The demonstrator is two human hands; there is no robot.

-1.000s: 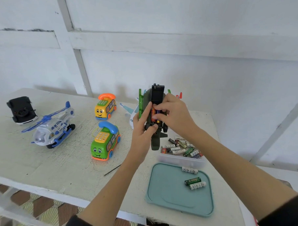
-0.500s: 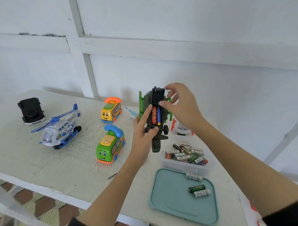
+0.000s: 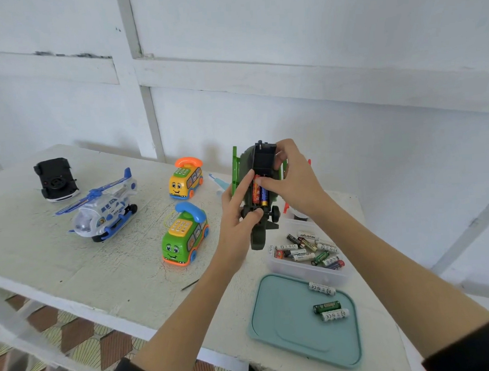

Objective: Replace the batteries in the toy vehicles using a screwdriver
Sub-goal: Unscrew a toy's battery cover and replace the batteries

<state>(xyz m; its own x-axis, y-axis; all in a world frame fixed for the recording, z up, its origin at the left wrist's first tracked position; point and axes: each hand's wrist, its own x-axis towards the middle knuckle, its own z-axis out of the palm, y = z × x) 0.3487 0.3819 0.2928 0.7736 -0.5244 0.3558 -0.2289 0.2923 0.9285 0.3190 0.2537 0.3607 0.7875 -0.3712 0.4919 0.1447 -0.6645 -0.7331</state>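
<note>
While the dark green toy vehicle (image 3: 256, 229) is gripped above the desk (image 3: 73, 263) by the left hand (image 3: 236, 222), its open compartment shows two batteries (image 3: 260, 191). The black cover (image 3: 263, 159) at its top is pinched by the right hand (image 3: 293, 180).

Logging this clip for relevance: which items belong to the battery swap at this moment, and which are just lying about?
In use: dark green toy vehicle, held by left hand; batteries in its compartment, touched by right hand; box of batteries.

Idle: toy helicopter, green bus phone, yellow bus phone, black toy car.
</note>
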